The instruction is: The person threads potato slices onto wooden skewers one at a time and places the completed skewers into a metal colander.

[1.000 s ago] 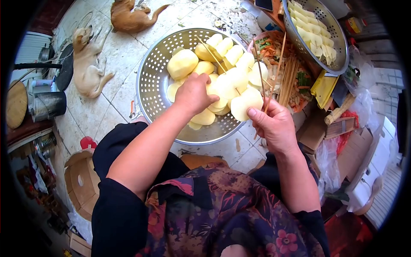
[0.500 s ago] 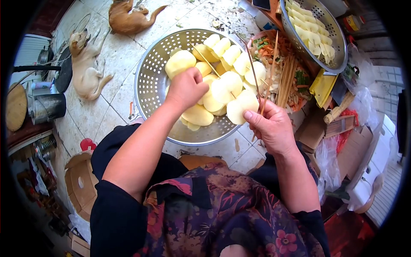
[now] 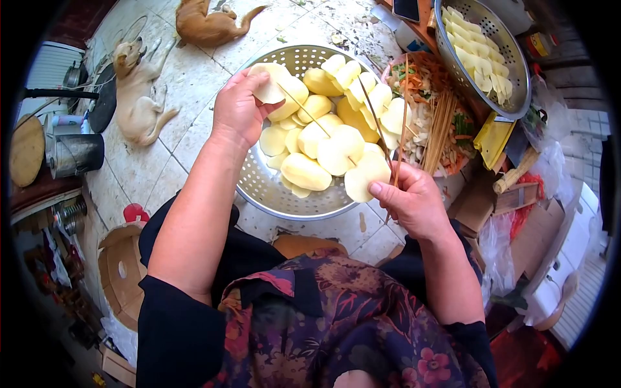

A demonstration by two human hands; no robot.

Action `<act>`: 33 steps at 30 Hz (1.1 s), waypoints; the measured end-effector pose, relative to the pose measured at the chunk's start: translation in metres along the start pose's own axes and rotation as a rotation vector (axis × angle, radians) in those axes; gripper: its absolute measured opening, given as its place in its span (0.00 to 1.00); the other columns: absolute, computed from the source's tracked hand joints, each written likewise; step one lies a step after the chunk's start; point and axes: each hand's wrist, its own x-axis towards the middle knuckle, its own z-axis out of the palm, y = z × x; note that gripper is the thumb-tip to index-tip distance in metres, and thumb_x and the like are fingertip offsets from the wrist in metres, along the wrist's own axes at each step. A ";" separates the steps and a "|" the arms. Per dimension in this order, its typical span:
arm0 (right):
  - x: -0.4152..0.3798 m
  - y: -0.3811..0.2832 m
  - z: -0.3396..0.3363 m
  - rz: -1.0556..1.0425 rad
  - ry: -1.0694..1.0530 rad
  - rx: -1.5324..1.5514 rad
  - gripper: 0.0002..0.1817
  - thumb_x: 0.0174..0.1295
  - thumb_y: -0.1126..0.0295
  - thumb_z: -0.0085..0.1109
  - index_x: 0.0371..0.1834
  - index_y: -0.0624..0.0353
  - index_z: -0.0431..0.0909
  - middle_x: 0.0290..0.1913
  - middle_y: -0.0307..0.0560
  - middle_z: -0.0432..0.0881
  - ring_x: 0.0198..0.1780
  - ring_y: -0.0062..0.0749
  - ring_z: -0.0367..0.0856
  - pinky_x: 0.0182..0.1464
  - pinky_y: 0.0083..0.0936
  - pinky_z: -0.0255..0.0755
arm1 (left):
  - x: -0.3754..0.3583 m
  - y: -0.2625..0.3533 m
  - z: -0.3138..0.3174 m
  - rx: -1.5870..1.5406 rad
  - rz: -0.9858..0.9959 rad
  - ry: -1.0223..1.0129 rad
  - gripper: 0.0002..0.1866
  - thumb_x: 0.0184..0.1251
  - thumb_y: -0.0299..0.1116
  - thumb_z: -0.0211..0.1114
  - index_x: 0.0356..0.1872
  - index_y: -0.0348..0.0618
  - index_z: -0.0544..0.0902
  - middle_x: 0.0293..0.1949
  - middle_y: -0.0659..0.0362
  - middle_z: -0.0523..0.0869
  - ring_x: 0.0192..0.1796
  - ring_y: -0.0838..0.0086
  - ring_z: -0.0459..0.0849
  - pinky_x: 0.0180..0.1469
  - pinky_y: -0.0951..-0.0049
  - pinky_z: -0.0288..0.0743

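Observation:
My left hand (image 3: 237, 107) pinches a thin, pale potato slice (image 3: 268, 76) by its edge, at the far tip of a bamboo skewer (image 3: 301, 111). Several potato slices (image 3: 341, 150) are threaded along that skewer. My right hand (image 3: 417, 199) grips its near end, thumb by the closest slice, along with two darker thin sticks (image 3: 403, 116) that point away from me. Below both hands stands a perforated metal colander (image 3: 294, 205) with peeled potatoes (image 3: 306, 171) and loose slices. Another row of skewered slices (image 3: 349, 72) rests at its far right side.
A second colander (image 3: 517, 103) with skewered slices stands at the upper right. Beside it lie a bundle of bamboo skewers (image 3: 438, 132) and vegetable scraps (image 3: 414, 84). Two dogs (image 3: 139, 107) lie on the tiled floor. A cardboard box (image 3: 121, 275) sits at my left.
My left hand has moved from over the potatoes, up and left to the skewer's far tip, and now shows a slice in its fingers. The right hand keeps its grip.

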 end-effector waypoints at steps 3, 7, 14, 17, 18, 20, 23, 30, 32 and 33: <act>-0.002 -0.003 0.000 0.001 -0.009 0.001 0.13 0.60 0.67 0.64 0.43 0.63 0.78 0.28 0.33 0.76 0.28 0.13 0.70 0.28 0.14 0.66 | 0.001 0.004 0.000 -0.046 0.025 -0.022 0.14 0.67 0.30 0.55 0.51 0.40 0.73 0.46 0.56 0.81 0.47 0.69 0.81 0.47 0.65 0.80; -0.002 -0.002 -0.001 0.005 -0.015 -0.004 0.13 0.60 0.68 0.65 0.43 0.63 0.78 0.29 0.33 0.76 0.29 0.13 0.70 0.30 0.14 0.66 | 0.002 0.005 0.000 -0.057 0.056 -0.016 0.14 0.67 0.30 0.56 0.51 0.39 0.73 0.46 0.56 0.81 0.47 0.70 0.81 0.47 0.66 0.79; -0.003 -0.002 -0.006 -0.004 -0.011 0.033 0.13 0.59 0.69 0.65 0.44 0.64 0.78 0.30 0.33 0.77 0.28 0.13 0.69 0.30 0.14 0.66 | 0.001 0.005 0.004 0.091 0.059 -0.033 0.12 0.67 0.32 0.57 0.49 0.39 0.74 0.43 0.56 0.82 0.44 0.71 0.83 0.46 0.68 0.81; -0.001 0.002 -0.007 -0.012 0.004 0.022 0.13 0.59 0.70 0.65 0.44 0.64 0.78 0.30 0.33 0.78 0.29 0.13 0.69 0.31 0.14 0.66 | -0.003 0.009 0.005 0.159 -0.015 -0.105 0.11 0.68 0.32 0.56 0.48 0.39 0.75 0.43 0.55 0.82 0.45 0.72 0.83 0.46 0.67 0.82; 0.000 0.004 -0.007 -0.034 0.005 0.030 0.13 0.59 0.70 0.65 0.44 0.64 0.78 0.30 0.33 0.78 0.29 0.13 0.69 0.31 0.14 0.66 | -0.005 0.009 0.006 0.160 -0.016 -0.106 0.11 0.68 0.32 0.56 0.48 0.39 0.75 0.43 0.55 0.82 0.45 0.72 0.83 0.46 0.67 0.82; 0.000 0.005 -0.007 -0.057 0.007 0.039 0.13 0.59 0.70 0.65 0.44 0.64 0.78 0.30 0.33 0.78 0.29 0.13 0.69 0.31 0.14 0.66 | -0.010 0.007 0.011 0.161 -0.042 -0.114 0.11 0.69 0.32 0.56 0.48 0.39 0.74 0.45 0.55 0.82 0.46 0.72 0.84 0.46 0.67 0.82; -0.001 0.002 -0.005 -0.048 0.012 0.018 0.13 0.59 0.69 0.65 0.44 0.64 0.78 0.30 0.32 0.77 0.29 0.13 0.70 0.31 0.14 0.66 | -0.010 0.000 0.017 0.097 -0.009 -0.029 0.11 0.69 0.31 0.56 0.48 0.40 0.73 0.46 0.54 0.82 0.46 0.71 0.83 0.46 0.67 0.82; -0.003 -0.002 -0.007 0.009 -0.054 -0.023 0.14 0.60 0.68 0.65 0.45 0.63 0.79 0.31 0.32 0.78 0.29 0.13 0.70 0.31 0.14 0.67 | -0.008 0.002 0.012 0.084 0.008 -0.003 0.12 0.68 0.30 0.56 0.50 0.40 0.72 0.45 0.55 0.81 0.45 0.70 0.83 0.45 0.67 0.82; -0.003 -0.001 -0.007 0.015 -0.061 -0.014 0.14 0.60 0.68 0.65 0.46 0.64 0.78 0.31 0.32 0.78 0.29 0.13 0.70 0.31 0.14 0.66 | -0.004 0.000 0.008 0.021 -0.047 -0.037 0.14 0.68 0.31 0.57 0.52 0.39 0.74 0.46 0.55 0.82 0.46 0.70 0.83 0.46 0.68 0.82; -0.004 -0.001 -0.006 0.000 -0.052 0.010 0.14 0.60 0.68 0.65 0.46 0.64 0.78 0.31 0.32 0.78 0.29 0.13 0.70 0.31 0.14 0.66 | -0.004 0.000 0.009 0.021 -0.047 -0.037 0.14 0.68 0.31 0.57 0.52 0.39 0.74 0.46 0.55 0.82 0.46 0.70 0.83 0.46 0.68 0.82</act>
